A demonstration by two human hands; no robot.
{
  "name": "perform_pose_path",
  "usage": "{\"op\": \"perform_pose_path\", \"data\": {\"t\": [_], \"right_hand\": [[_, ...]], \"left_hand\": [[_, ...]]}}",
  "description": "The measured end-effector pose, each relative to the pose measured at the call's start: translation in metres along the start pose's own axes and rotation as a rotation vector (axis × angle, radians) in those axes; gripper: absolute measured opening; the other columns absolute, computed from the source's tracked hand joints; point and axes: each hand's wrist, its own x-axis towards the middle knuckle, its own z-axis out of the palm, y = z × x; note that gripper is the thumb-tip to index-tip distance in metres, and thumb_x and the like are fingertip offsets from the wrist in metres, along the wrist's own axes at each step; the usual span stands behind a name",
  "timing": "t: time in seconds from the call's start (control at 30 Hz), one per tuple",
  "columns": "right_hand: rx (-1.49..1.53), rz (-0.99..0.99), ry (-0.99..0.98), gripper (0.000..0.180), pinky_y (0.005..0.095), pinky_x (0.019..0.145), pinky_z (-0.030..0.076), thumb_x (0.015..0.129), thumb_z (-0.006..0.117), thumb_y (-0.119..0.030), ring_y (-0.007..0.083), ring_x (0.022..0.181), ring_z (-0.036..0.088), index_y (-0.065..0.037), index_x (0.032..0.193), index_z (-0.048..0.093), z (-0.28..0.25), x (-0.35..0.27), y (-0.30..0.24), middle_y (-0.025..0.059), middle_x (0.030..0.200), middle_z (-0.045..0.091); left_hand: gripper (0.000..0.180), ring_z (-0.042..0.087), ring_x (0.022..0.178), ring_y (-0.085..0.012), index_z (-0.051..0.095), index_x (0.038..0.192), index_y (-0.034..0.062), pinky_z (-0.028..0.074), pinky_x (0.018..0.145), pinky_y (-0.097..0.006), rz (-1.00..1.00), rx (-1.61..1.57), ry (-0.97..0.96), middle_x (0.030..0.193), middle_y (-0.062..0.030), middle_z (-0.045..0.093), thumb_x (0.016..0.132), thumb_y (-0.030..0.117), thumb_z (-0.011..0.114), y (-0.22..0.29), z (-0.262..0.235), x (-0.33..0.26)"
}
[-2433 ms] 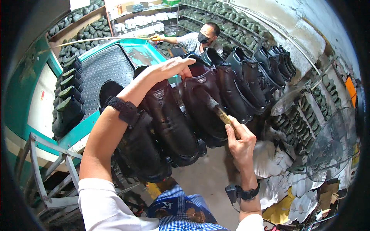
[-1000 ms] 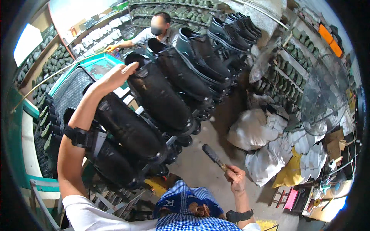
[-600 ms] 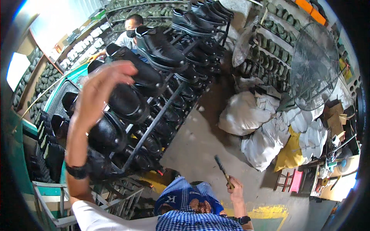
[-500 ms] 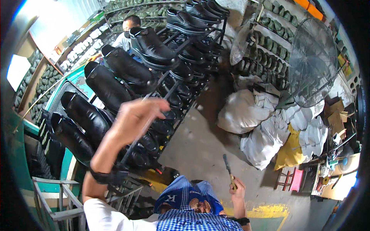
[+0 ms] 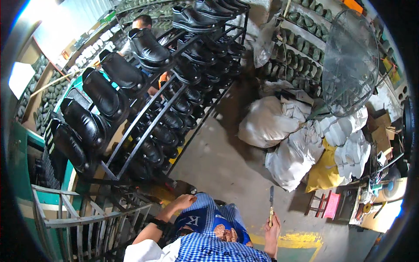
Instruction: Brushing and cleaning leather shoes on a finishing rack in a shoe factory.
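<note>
My left hand [image 5: 185, 201] is down beside the blue checked apron [image 5: 198, 243], its fingers curled in and nothing showing in them. My right hand [image 5: 271, 231] grips a knife-like tool [image 5: 271, 205] by its yellowish handle. Its flat, dark blade points away from me, over the floor. To the left, black shoes [image 5: 104, 96] stand toes toward me along the top of a metal rack [image 5: 144, 131]. More black shoes [image 5: 163, 133] fill the lower tiers, past my left hand.
A grey metal frame [image 5: 78, 222] stands at the lower left. White sacks [image 5: 264, 122] and a yellow sack [image 5: 322, 172] lie right of the rack, below a large fan [image 5: 350, 61]. A pink stool [image 5: 331, 205] is at the right. Behind the rack is another person [image 5: 142, 22].
My left hand has dropped from over the rack to beside my apron, and its fingers have curled in. The blade in my right hand has swung more upright in view.
</note>
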Motion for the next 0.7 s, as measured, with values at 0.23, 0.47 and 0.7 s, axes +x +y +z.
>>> {"op": "perform_pose_path", "data": {"t": [0.23,0.47,0.7], "right_hand": [[-0.086,0.086,-0.116,0.031,0.019,0.037,0.023,0.084,0.054,-0.016,0.0052,0.045,0.035,-0.007,0.113,0.051,0.071,0.038,-0.023,0.0008,0.068,0.05],[-0.247,0.049,-0.362,0.035,0.0175,0.038,0.024,0.083,0.057,-0.016,0.0036,0.046,0.034,-0.001,0.114,0.048,0.15,0.085,-0.046,-0.0001,0.065,0.047],[-0.381,0.077,-0.314,0.031,0.0156,0.038,0.024,0.084,0.056,-0.015,0.0028,0.046,0.034,-0.004,0.112,0.049,0.204,0.148,-0.074,-0.0004,0.064,0.045]], "left_hand": [[0.03,0.058,0.085,-0.0344,0.06,0.1,0.0061,0.046,0.072,-0.04,-0.098,-0.257,0.123,0.088,-0.0192,0.061,0.085,0.028,0.047,-0.02,0.003,-0.008],[0.024,0.061,0.079,-0.0268,0.059,0.098,0.0031,0.047,0.069,-0.036,-0.224,-0.408,0.306,0.085,-0.0138,0.063,0.084,0.021,0.051,-0.053,-0.009,0.026],[0.034,0.057,0.085,-0.0127,0.042,0.123,0.0038,0.046,0.071,-0.024,0.186,-0.336,0.955,0.11,-0.0081,0.054,0.09,0.011,0.044,-0.047,-0.163,0.145]]}}
